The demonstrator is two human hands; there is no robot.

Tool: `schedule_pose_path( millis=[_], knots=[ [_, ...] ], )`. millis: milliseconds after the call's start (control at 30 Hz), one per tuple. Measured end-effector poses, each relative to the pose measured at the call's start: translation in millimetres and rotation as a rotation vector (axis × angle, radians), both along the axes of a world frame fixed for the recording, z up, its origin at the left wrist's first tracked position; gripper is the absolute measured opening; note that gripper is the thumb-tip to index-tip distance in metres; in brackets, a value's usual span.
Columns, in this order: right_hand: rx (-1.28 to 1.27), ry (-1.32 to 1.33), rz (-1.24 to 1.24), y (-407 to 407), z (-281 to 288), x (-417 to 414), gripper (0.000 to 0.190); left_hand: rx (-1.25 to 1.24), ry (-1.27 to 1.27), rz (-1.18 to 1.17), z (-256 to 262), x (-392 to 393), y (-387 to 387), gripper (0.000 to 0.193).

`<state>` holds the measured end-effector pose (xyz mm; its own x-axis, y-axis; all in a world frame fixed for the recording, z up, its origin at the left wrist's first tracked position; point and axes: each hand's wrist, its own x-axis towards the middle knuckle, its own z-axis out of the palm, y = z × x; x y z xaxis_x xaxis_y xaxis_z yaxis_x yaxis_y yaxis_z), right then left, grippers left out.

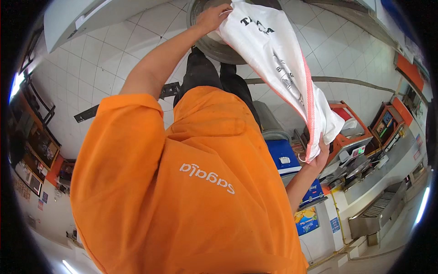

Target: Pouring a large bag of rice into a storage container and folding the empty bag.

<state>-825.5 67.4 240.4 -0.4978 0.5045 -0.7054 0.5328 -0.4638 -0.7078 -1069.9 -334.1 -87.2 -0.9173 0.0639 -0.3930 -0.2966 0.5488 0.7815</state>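
Note:
A white woven plastic sack point(273, 51) with a red-striped edge and black printing hangs stretched between my two hands. My left hand point(214, 17), at the top, grips one end of it. Farther right and nearer my body, my right hand point(321, 156) holds the sack's other end, its fingers partly hidden by the fabric. Beneath the upper end stands a large round grey tub point(212, 49) on the floor, just beyond my legs. The sack covers much of the tub's opening, so most of the inside is hidden.
Beside my right leg are a grey plastic container point(268, 118) and a blue-lidded box point(280, 154). Orange-framed cabinets point(356, 128) and a metal counter point(369, 174) line the right. A white cabinet-like unit point(65, 27) stands upper left. A pipe point(342, 79) crosses the tiled floor point(116, 58).

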Motion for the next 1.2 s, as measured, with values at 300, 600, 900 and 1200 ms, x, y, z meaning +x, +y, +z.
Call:
schedule_pose_path(
  millis=[300,600,900,1200],
  knots=[
    [-0.068,0.075,0.037,27.9,-4.9,-11.0,0.055,0.052,0.12,0.162,-55.2,10.7,-34.2,0.045],
    [0.088,0.032,0.156,5.7,15.2,-31.9,0.061,0.71,-0.57,0.085,-90.5,33.4,-47.9,0.057],
    [0.358,0.043,0.157,11.9,36.5,-8.0,0.062,0.666,-0.801,-0.029,-74.7,7.1,-22.4,0.065],
    [0.356,0.004,0.14,3.4,26.4,3.8,0.055,0.52,-0.465,-0.154,-32.7,-14.2,-0.4,0.064]
  ],
)
